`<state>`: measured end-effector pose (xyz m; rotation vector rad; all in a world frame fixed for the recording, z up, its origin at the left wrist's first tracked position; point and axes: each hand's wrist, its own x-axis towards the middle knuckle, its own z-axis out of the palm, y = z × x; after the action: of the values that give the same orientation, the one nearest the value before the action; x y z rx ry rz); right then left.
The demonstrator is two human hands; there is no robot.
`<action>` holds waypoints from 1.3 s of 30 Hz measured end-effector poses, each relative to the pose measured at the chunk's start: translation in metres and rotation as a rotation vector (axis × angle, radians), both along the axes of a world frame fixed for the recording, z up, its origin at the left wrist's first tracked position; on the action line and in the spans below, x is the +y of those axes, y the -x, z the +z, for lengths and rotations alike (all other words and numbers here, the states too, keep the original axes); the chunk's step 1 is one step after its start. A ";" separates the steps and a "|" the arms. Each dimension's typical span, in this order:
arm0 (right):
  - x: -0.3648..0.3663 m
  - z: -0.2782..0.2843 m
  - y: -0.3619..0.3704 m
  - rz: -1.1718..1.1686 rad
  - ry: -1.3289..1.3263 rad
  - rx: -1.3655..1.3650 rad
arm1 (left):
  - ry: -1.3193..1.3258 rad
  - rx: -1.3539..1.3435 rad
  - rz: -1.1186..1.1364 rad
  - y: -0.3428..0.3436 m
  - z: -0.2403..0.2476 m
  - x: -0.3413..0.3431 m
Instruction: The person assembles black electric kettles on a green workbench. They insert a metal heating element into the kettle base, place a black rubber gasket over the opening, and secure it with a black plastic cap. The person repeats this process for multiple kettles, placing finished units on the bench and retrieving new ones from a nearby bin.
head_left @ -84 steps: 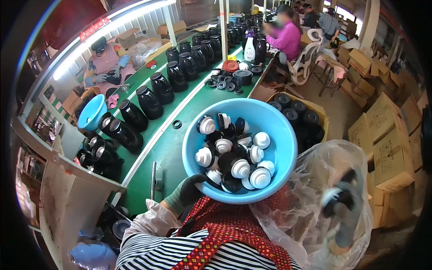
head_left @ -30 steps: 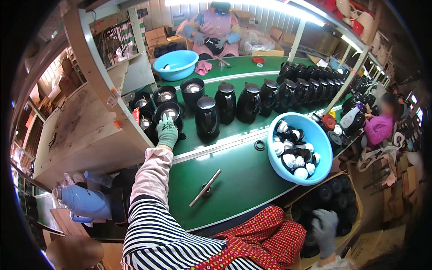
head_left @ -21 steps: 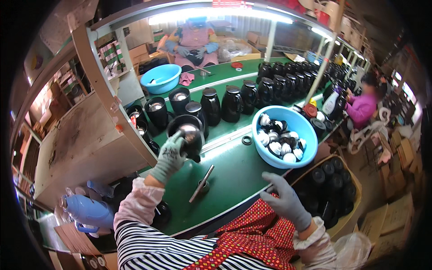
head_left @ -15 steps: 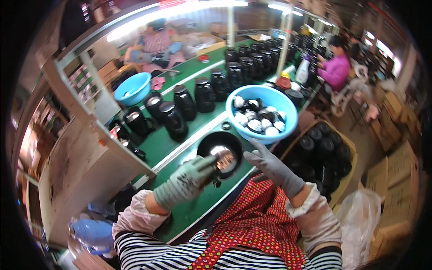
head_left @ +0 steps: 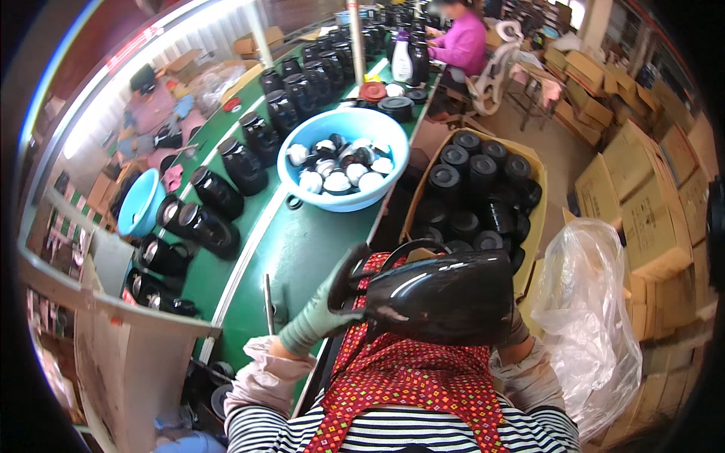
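Left hand (head_left: 325, 306), in a grey-green glove with a dark palm, holds the left end of a black jug (head_left: 442, 297), thumb and fingers around it. Right hand (head_left: 519, 332) is at the jug's other end, mostly hidden behind it; how its fingers close, I cannot tell. Between the hands, the jug lies on its side in the air in front of a red patterned apron (head_left: 411, 381), worn over a striped top (head_left: 370, 432).

Just beyond the jug, a cardboard box (head_left: 538, 226) is filled with black cylinders (head_left: 483, 172). Clear plastic sheeting (head_left: 589, 317) hangs to the right. On the left, a metal rod (head_left: 268, 302) is at the green bench (head_left: 317, 235).

Farther along the bench, a light-blue basin (head_left: 343, 204) contains white-and-black stoppers (head_left: 337, 182), with a black ring (head_left: 294, 202) just beside it. Past a pale strip, upright black jugs (head_left: 217, 192) form a row; near its close end are a second blue basin (head_left: 142, 205) and a pink cloth (head_left: 173, 178).

Stacked cartons (head_left: 657, 219) line the right side. Across the bench sits a co-worker (head_left: 155, 113), blurred; another person in magenta (head_left: 462, 45) is at the far end, near a white bottle (head_left: 402, 60).
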<state>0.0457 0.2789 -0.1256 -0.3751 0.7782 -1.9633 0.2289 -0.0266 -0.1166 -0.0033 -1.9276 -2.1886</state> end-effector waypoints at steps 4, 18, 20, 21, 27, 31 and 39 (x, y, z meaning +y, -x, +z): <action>0.019 -0.024 0.000 -0.085 0.001 0.309 | 0.041 -0.171 -0.016 0.019 -0.008 0.018; -0.103 -0.067 0.134 0.236 -0.063 0.202 | -0.496 -0.388 0.510 0.022 -0.058 -0.007; -0.125 -0.119 0.195 -0.009 -0.628 0.543 | -0.524 -0.405 0.536 0.028 -0.060 -0.015; -0.122 -0.153 0.229 -0.355 -0.822 1.445 | -0.529 -0.416 0.549 0.031 -0.061 -0.018; -0.111 -0.240 0.331 0.164 -1.608 1.615 | -0.587 -0.448 0.502 0.043 -0.066 -0.029; -0.114 -0.267 0.331 0.350 -1.689 1.521 | -0.596 -0.421 0.484 0.044 -0.062 -0.025; -0.090 -0.243 0.328 -0.345 -1.347 1.085 | -0.599 -0.321 0.394 0.064 -0.058 -0.031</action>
<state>-0.2819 0.1886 -0.3686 -0.4364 2.7054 -0.9408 0.1645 -0.0577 -0.1747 0.7912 -1.1730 -2.4761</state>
